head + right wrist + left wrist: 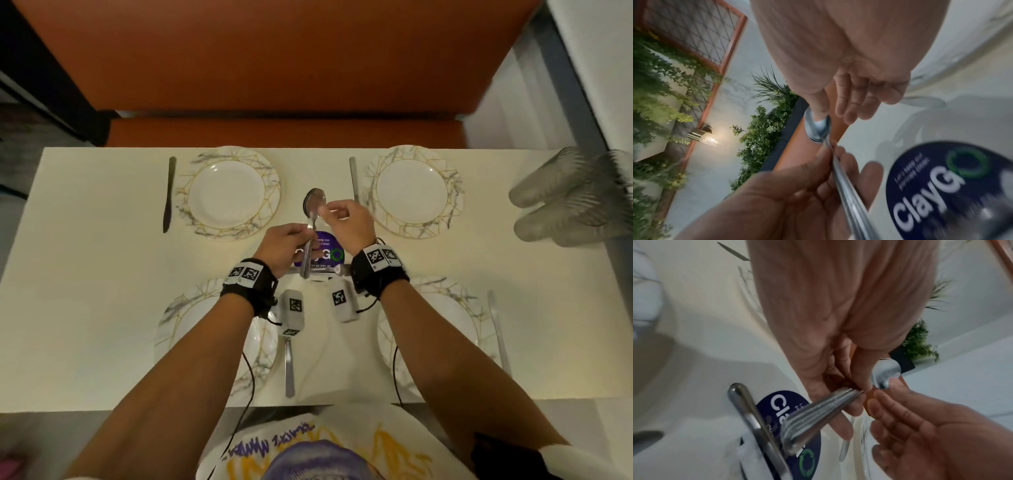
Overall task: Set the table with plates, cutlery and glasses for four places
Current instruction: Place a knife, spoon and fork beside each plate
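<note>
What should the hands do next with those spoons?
Probably the right hand should pull one spoon off the bunch of spoons that the left hand grips; its thumb already touches the top bowl, and the plates have only knives beside them.

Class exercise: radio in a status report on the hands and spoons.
Left hand grips spoons by handles. Right hand pinches top bowl. Nothing in the way.

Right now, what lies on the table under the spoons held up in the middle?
Under the spoons a round purple sticker shows on the table. The left hand and spoon handles cover part of its lettering.
</note>
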The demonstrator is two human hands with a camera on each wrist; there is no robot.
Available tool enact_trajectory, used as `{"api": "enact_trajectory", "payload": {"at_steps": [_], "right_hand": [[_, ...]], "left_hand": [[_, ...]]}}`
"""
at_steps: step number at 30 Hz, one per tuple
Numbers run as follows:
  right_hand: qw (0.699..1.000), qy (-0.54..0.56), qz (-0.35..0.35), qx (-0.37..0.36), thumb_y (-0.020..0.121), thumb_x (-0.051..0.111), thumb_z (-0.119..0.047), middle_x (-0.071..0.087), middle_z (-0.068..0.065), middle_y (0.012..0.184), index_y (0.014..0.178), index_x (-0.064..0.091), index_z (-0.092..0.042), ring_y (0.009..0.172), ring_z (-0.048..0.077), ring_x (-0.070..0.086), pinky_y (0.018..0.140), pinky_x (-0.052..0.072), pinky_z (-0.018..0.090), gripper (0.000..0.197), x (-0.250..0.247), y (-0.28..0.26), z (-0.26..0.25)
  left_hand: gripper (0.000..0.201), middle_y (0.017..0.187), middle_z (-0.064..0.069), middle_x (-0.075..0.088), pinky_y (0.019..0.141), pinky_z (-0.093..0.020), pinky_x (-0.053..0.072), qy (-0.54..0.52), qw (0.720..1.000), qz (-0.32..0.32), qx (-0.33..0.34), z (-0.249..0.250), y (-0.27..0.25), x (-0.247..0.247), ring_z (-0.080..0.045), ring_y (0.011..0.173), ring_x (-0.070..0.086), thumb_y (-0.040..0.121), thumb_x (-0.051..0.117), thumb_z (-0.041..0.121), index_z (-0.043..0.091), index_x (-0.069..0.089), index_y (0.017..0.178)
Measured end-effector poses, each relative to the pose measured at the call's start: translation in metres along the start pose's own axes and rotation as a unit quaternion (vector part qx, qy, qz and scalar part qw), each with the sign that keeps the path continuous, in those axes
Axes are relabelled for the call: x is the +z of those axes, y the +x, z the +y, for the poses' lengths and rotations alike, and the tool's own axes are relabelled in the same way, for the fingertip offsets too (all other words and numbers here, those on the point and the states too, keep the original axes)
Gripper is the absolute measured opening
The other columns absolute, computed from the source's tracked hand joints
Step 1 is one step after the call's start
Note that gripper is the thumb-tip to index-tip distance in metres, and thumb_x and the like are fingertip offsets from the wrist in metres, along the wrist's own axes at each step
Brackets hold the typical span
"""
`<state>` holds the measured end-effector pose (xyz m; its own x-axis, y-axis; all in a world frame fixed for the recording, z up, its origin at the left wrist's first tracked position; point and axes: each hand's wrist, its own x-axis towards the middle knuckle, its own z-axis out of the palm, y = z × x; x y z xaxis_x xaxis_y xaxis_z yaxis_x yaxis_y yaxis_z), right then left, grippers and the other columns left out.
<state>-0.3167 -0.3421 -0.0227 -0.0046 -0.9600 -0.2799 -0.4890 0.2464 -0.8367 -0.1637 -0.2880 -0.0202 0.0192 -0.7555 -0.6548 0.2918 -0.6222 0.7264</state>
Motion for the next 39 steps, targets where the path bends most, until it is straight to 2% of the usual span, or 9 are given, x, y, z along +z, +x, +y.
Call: {"api": "enact_trajectory", "payload": {"at_steps": [5,9,14,17,19,23,26,34,39], "right_hand": [[0.999,-0.012,-0.029,0.014,0.084,0.077,-0.038,0.075,-0.002,0.092,0.096,0.075,-0.017,0.084,0.011,0.069,0.078,0.054,0.024,0.024,0.026,-0.035,0.005],[0.999,0.003,-0.041,0.016,0.086,0.076,-0.033,0.073,-0.003,0.086,0.095,0.076,-0.014,0.079,0.011,0.069,0.070,0.052,0.017,0.021,0.037,-0.058,0.005],[0.995,0.053,-0.070,0.045,0.091,0.070,-0.033,0.077,0.002,0.080,0.083,0.077,-0.015,0.075,0.018,0.071,0.080,0.059,0.041,0.021,0.047,-0.082,0.010],[0.993,0.073,-0.063,0.074,0.094,0.067,-0.031,0.077,0.001,0.081,0.080,0.073,-0.020,0.069,0.011,0.066,0.070,0.051,0.031,0.019,0.049,-0.099,0.020],[0.992,0.064,-0.061,0.095,0.094,0.068,-0.031,0.076,0.000,0.083,0.084,0.073,-0.019,0.066,0.008,0.063,0.067,0.048,0.027,0.017,0.050,-0.111,0.030],[0.987,-0.044,-0.058,0.144,0.092,0.070,-0.029,0.076,0.001,0.087,0.090,0.078,-0.015,0.076,0.015,0.066,0.076,0.055,0.030,0.017,0.057,-0.139,0.060],[0.979,-0.112,-0.051,0.161,0.088,0.073,-0.027,0.075,0.002,0.084,0.083,0.080,-0.014,0.071,0.012,0.062,0.059,0.043,0.018,0.016,0.065,-0.158,0.075],[0.972,-0.145,-0.016,0.186,0.084,0.078,-0.024,0.072,0.004,0.076,0.082,0.079,-0.005,0.056,0.006,0.054,0.048,0.035,0.016,0.019,0.076,-0.175,0.086],[0.966,-0.162,-0.008,0.199,0.082,0.081,-0.029,0.075,0.010,0.079,0.081,0.078,-0.002,0.057,0.010,0.057,0.054,0.042,0.019,0.027,0.077,-0.175,0.085]], "left_hand": [[0.022,0.109,-0.031,0.069,0.089,-0.054,0.062,-0.011,1.000,-0.013,0.004,-0.023,-0.023,-0.020,-0.037,0.098,0.072,0.100,0.063,0.002,-0.013,0.064,0.116],[0.019,0.108,-0.030,0.072,0.090,-0.055,0.061,-0.028,0.999,-0.012,0.011,-0.038,-0.044,-0.038,-0.041,0.103,0.073,0.098,0.066,0.003,-0.010,0.067,0.112],[0.025,0.103,-0.025,0.072,0.083,-0.048,0.064,-0.025,0.999,0.011,0.031,-0.052,-0.065,-0.058,-0.032,0.092,0.073,0.097,0.069,0.004,-0.012,0.066,0.116],[0.020,0.101,-0.023,0.072,0.074,-0.037,0.064,-0.004,0.998,0.046,0.039,-0.062,-0.073,-0.072,-0.029,0.088,0.072,0.096,0.069,0.004,-0.008,0.069,0.113],[0.015,0.096,-0.023,0.070,0.075,-0.040,0.064,-0.001,0.998,0.060,0.035,-0.071,-0.077,-0.082,-0.031,0.087,0.071,0.096,0.069,0.002,-0.006,0.070,0.108],[0.012,0.095,-0.023,0.069,0.079,-0.044,0.064,0.006,0.997,0.066,0.025,-0.085,-0.086,-0.098,-0.032,0.086,0.070,0.097,0.068,0.001,-0.005,0.070,0.107],[0.014,0.095,-0.023,0.068,0.078,-0.044,0.064,0.010,0.998,0.059,0.022,-0.093,-0.091,-0.103,-0.033,0.086,0.069,0.097,0.068,0.001,-0.007,0.069,0.108],[0.011,0.098,-0.024,0.069,0.076,-0.043,0.065,0.014,0.998,0.048,0.028,-0.101,-0.103,-0.105,-0.030,0.086,0.069,0.097,0.067,0.000,-0.005,0.070,0.106],[0.007,0.096,-0.023,0.068,0.078,-0.045,0.065,0.017,0.998,0.048,0.033,-0.100,-0.106,-0.106,-0.029,0.085,0.068,0.097,0.066,0.000,-0.001,0.071,0.102]]}}
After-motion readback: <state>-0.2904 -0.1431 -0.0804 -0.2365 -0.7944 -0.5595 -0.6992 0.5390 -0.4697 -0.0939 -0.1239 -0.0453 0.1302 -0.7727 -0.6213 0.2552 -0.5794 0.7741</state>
